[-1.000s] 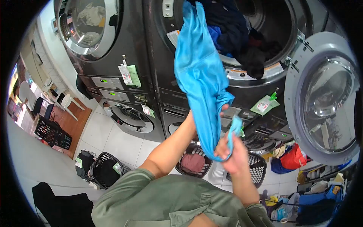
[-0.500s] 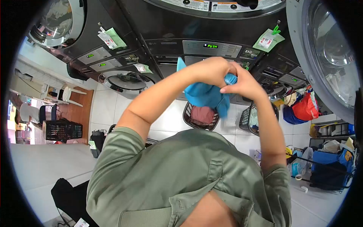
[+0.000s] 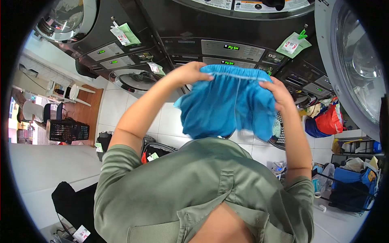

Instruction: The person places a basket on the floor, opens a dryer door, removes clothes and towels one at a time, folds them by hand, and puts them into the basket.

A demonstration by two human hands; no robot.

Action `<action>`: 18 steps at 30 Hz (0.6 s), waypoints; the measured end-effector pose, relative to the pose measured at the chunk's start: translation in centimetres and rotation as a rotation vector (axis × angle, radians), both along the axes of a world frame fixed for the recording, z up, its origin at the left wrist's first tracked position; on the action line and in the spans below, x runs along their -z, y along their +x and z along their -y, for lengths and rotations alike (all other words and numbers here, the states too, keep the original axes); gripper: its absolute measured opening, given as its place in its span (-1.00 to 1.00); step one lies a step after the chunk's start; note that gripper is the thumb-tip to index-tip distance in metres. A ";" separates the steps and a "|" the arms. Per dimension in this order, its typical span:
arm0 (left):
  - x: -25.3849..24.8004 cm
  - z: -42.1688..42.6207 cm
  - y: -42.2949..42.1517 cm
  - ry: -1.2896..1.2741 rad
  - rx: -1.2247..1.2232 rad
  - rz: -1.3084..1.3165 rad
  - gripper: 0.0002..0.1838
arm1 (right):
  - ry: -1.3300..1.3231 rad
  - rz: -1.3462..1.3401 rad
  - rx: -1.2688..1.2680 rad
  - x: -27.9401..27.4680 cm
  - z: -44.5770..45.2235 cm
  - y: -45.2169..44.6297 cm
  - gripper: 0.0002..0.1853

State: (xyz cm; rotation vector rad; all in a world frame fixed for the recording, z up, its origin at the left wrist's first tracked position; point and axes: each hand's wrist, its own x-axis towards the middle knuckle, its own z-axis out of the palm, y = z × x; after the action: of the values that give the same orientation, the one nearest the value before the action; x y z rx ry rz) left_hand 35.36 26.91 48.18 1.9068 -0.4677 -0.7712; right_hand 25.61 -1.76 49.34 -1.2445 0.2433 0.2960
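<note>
Blue, thin-looking fabric hangs between the person's two hands: a garment [image 3: 227, 105] with a gathered waistband [image 3: 239, 73], held up in front of the chest and clear of the floor. The left hand [image 3: 192, 73] pinches one end of the waistband, thumb laid over the cloth; the right hand [image 3: 280, 94] grips the other end, so the band is spread wide and the rest droops in blurred folds.

Behind it stand dark laundry machines. A control panel [image 3: 233, 49] reading PUSH shows above the waistband, while the cloth covers part of the machine front below. Right of that panel, a green clip [image 3: 302, 35] fixes a paper tag [image 3: 291, 45] to the machine. A big round door [image 3: 356, 69] stands open at the upper right, taking up the space beyond the right hand, and dark cloth [image 3: 275, 4] pokes over the rim of the opening at the top edge.

The garment blocks the view of the floor [image 3: 172, 123] in the middle and partly hides a basket [image 3: 279, 139] just beside the right forearm. Farther right sit a red bag [image 3: 333, 119] and, lower, a blue bag [image 3: 350, 182] among loose items. On the left are a white stool [image 3: 75, 92], a black basket [image 3: 69, 131] and, near the bottom, a black cloth-like shape [image 3: 77, 206].
</note>
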 end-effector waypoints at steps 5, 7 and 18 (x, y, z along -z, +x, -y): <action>-3.7 4.9 -6.2 -0.618 0.065 -0.640 -0.58 | -0.542 0.576 0.124 -1.6 -7.8 -1.8 -0.53; -3.8 3.9 -5.2 -0.492 0.086 -0.317 -0.58 | -0.624 0.567 0.081 -3.0 -7.1 -1.9 -0.57; 12.2 8.6 6.6 -0.062 0.007 0.436 -0.50 | -1.007 0.546 -0.247 9.9 -0.1 8.2 -0.47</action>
State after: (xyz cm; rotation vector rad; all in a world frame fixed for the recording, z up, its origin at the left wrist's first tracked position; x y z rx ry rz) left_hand 41.92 18.36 35.96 2.0161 -0.7556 -0.3352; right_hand 33.79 -1.62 39.44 -2.2995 -0.2848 0.0113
